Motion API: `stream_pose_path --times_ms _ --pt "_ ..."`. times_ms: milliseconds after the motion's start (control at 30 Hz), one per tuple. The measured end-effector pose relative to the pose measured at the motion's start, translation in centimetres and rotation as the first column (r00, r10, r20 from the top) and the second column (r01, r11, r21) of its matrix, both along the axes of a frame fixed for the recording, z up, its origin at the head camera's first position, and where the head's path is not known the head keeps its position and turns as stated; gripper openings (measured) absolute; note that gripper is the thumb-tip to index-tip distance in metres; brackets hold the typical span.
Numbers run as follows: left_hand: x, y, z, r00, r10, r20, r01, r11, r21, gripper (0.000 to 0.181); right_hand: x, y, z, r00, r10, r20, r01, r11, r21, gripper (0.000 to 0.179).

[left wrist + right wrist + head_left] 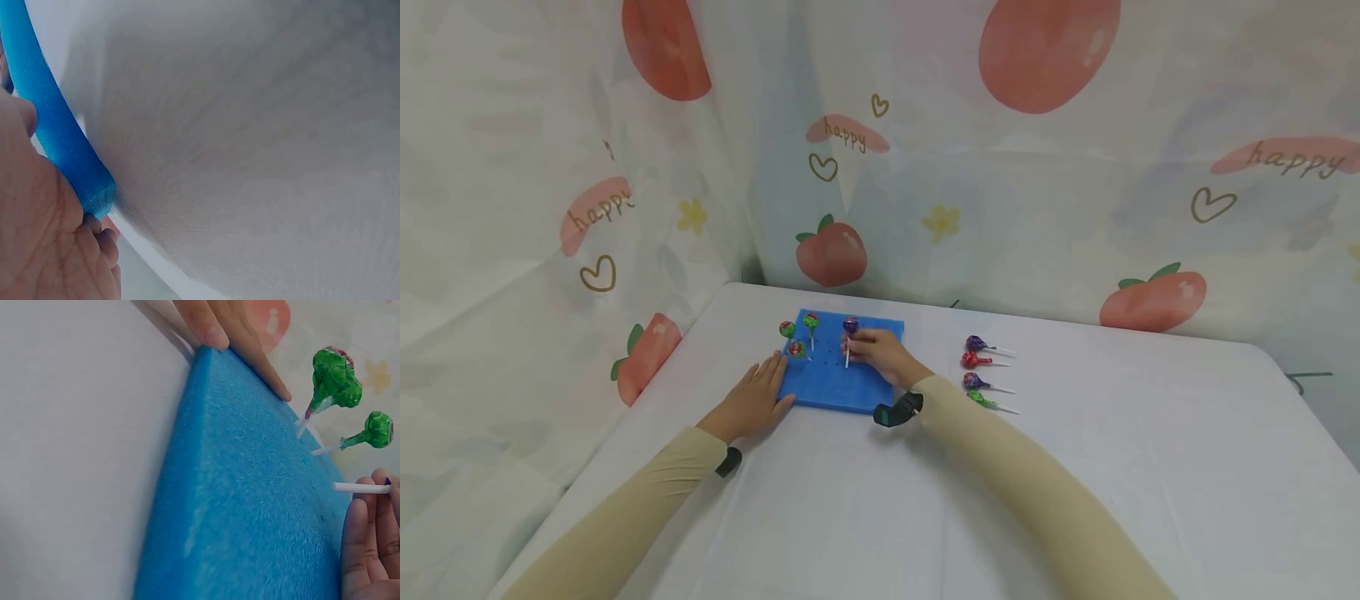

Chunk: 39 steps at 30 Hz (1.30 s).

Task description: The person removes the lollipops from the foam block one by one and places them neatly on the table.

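Observation:
My right hand [886, 354] pinches a purple-wrapped lollipop [850, 324] upright over the blue foam board [831, 390]. In the right wrist view its white stick [357, 487] points at the board; the tip appears apart from the surface. My left hand [754, 406] rests along the board's left edge, fingers straight and thumb at the near corner. Three green-wrapped lollipops stand in the board's left part: one at the back [811, 320], one at the left edge [787, 329] and one closer to me [797, 350]. Small dark holes dot the board.
Right of the board, several lollipops lie in a column on the white tabletop [1097, 442]: purple [975, 342], red [971, 359], another purple [973, 381] and green [978, 399]. A printed curtain [1022, 183] hangs behind and on the left.

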<state>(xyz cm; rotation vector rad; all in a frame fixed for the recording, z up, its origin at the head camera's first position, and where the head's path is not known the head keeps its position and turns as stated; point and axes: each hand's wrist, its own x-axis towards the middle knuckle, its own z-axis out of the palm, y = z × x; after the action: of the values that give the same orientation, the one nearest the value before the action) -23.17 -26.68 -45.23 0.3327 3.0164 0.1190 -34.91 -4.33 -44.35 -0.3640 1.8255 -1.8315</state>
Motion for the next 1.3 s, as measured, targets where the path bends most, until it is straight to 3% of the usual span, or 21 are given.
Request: stream_pose_path --times_ms 200,433,767,1100,1300 --pt "0.0 0.0 0.1 1.0 0.0 -0.007 -0.001 1.0 -0.007 0.07 0.7 1.4 0.1 1.0 0.015 -0.006 -0.015 0.996 0.086 0.033" --pt "-0.1 0.0 0.2 1.0 0.002 0.002 -0.002 1.0 -0.011 0.07 1.9 3.5 0.4 0.996 0.066 -0.066 -0.057 0.988 0.141 0.032" --pt "0.0 0.1 0.4 1.0 0.0 0.006 0.0 1.0 -0.012 0.072 3.2 5.8 0.5 0.984 0.143 -0.11 -0.114 0.965 0.237 0.03" --pt "0.1 0.0 0.2 1.0 -0.009 -0.002 0.009 1.0 -0.003 0.07 4.7 8.7 1.3 0.968 0.209 -0.139 -0.173 0.956 0.236 0.032" --pt "0.2 0.1 0.3 1.0 -0.009 -0.001 0.009 1.0 0.005 0.069 5.8 10.7 2.4 0.952 0.234 -0.196 -0.183 0.952 0.247 0.032"
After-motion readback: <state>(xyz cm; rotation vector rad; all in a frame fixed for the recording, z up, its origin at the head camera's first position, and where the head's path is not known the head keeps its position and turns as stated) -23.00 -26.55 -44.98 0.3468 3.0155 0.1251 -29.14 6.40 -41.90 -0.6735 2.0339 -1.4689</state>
